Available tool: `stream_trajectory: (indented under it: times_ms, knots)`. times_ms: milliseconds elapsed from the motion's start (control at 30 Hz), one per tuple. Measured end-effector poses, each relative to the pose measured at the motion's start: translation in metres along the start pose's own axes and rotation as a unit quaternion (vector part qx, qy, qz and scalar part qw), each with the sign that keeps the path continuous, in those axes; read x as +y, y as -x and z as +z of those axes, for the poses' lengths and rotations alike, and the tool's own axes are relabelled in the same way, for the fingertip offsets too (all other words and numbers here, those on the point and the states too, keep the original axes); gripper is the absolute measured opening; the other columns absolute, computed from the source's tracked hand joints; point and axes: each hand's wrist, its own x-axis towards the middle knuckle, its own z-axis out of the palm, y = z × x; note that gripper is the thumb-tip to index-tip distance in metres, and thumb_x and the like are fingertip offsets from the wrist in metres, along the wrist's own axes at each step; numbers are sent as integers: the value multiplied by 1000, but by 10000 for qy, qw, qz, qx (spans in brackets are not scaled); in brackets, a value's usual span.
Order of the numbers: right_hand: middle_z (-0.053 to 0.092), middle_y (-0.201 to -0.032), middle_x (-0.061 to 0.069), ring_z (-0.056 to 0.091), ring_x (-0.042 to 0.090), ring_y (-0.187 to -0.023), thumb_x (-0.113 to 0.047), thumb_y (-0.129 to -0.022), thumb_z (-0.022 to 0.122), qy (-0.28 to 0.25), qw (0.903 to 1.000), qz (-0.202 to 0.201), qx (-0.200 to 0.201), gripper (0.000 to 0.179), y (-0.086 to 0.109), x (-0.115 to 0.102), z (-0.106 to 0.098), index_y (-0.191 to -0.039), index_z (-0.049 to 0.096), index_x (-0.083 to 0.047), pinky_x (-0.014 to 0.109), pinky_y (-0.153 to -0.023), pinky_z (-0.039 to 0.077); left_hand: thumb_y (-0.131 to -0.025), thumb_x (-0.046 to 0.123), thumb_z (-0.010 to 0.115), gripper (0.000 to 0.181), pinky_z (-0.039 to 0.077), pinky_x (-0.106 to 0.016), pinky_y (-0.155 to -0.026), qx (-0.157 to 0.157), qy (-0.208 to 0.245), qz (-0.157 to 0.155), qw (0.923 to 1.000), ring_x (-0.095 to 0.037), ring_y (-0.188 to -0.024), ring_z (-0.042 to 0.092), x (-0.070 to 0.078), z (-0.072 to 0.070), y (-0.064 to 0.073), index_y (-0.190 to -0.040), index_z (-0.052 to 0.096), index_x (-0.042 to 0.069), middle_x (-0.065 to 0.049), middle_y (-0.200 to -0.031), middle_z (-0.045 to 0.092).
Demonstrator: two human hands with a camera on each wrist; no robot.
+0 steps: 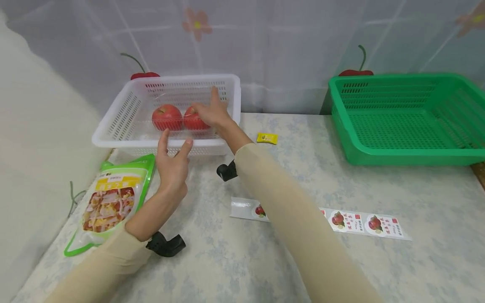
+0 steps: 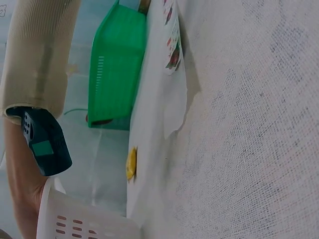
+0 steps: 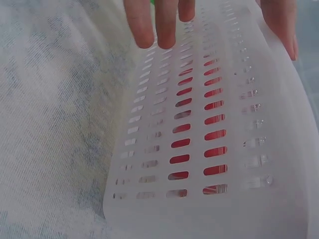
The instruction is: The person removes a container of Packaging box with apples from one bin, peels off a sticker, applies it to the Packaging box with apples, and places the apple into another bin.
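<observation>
Head view, fingers (image 1: 214, 96) near apples (image 1: 167, 118), red-lettered labels (image 1: 347, 221)

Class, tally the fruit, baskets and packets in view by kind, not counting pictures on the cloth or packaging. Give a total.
Apples: 2 (left apple, right apple)
Baskets: 2 (white basket, green basket)
Packets: 2 (green-edged pouch, small yellow packet)
Total: 6

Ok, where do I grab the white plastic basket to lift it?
Probably by the rim at both short ends, coming from left and right together. The rim sticks out for fingers to hook under, and the white plastic basket is long with red apples inside, so holding both ends should keep it level.
</observation>
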Motion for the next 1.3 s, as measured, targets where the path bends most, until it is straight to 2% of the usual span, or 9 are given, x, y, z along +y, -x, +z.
stream_trajectory:
  times_ms: [167, 300, 467, 600, 733, 900, 1000, 1133, 1300]
  knots:
    - [10, -164, 1, 27, 25, -144, -33, -100, 57, -209, 9996, 160, -84, 88, -1, 2, 3, -158, -9, -31, 48, -90, 53, -95, 22, 68, 73, 41, -39, -107, 40, -4, -12, 10000, -25, -126, 46, -2, 1, 2, -156, 29, 30, 8, -160, 13]
    - [12, -164, 2, 40, 24, -135, -24, -100, 59, -319, 9986, 342, -247, 91, -1, 1, 3, -157, -12, -32, 38, -76, 58, -95, 24, 68, 72, 41, -41, -107, 30, 32, 70, 10000, -25, -126, 47, -3, 2, 2, -155, 29, 30, 6, -159, 14]
    - [8, -164, -2, 50, 27, -125, -19, -98, 62, -868, 9938, 487, -503, 95, 2, 1, 0, -156, -11, -40, 34, -68, 59, -95, 25, 68, 72, 41, -42, -107, 44, -10, 75, 10000, -25, -125, 47, -4, 2, 2, -155, 29, 30, 6, -159, 15]
    - [8, -164, -2, 58, 26, -113, -18, -97, 64, -1298, 9879, 545, -650, 95, 1, 1, 0, -155, -7, -46, 36, -65, 60, -95, 27, 68, 72, 42, -41, -107, 69, -32, 45, 10000, -25, -125, 47, -5, 1, 2, -155, 29, 31, 7, -159, 15]
    - [11, -163, -3, 62, 25, -107, -15, -98, 61, -1411, 9862, 508, -698, 89, 1, 1, -1, -156, 2, -48, 38, -64, 60, -94, 28, 68, 72, 41, -41, -107, 86, -10, 34, 10000, -25, -126, 45, -5, 2, 2, -155, 30, 31, 7, -159, 15]
    - [19, -162, -2, 60, 22, -110, -10, -98, 58, -1413, 9873, 336, -646, 76, 2, 0, -2, -156, 19, -42, 39, -63, 60, -94, 28, 68, 72, 42, -41, -107, 127, -8, 81, 9999, -26, -126, 45, -4, 5, 2, -155, 30, 30, 7, -159, 16]
    - [26, -159, 2, 63, 24, -107, -9, -98, 58, -1469, 9868, 248, -638, 72, 2, -1, -2, -156, 26, -37, 40, -63, 61, -95, 28, 68, 71, 42, -40, -106, 203, -34, 69, 9998, -26, -124, 47, -4, 6, 3, -155, 30, 31, 7, -159, 16]
    - [34, -154, 6, 63, 24, -103, -8, -96, 60, -1436, 9880, 98, -569, 70, 4, 0, -2, -155, 32, -35, 38, -63, 61, -95, 29, 68, 72, 42, -39, -107, 251, -90, 94, 9996, -26, -125, 47, -4, 6, 4, -155, 29, 31, 7, -159, 17]
    - [31, -156, 5, 62, 25, -106, -8, -95, 60, -1464, 9879, -84, -513, 70, 6, 1, -4, -154, 34, -35, 38, -63, 61, -95, 29, 68, 73, 42, -36, -106, 242, -233, 205, 9992, -26, -128, 43, -5, 7, 6, -156, 27, 31, 8, -159, 17]
